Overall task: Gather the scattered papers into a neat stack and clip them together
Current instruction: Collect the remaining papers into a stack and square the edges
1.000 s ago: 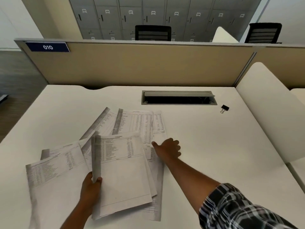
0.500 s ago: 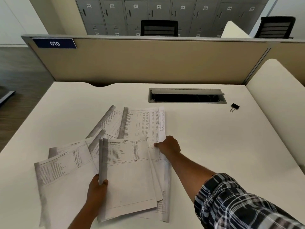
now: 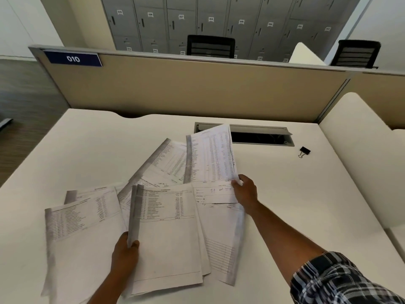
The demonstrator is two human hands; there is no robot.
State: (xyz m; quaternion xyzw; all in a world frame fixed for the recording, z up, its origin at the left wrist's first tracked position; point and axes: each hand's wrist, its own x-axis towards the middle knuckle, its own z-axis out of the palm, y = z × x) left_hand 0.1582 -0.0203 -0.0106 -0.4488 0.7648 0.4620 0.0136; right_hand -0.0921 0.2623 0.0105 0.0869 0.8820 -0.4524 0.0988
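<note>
Two hands gathering: my left hand (image 3: 126,255) pinches the stack (image 3: 166,233); right hand (image 3: 246,191) pinches a sheet (image 3: 210,154) at twelve o'clock; next, lay it on top; clip (image 3: 304,151) waits at two.

Soft even light, faint shadows, wide-angle edge distortion, slight blur

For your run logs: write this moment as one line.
left hand grips gathered stack | right hand lifts sheet | binder clip unused
</note>
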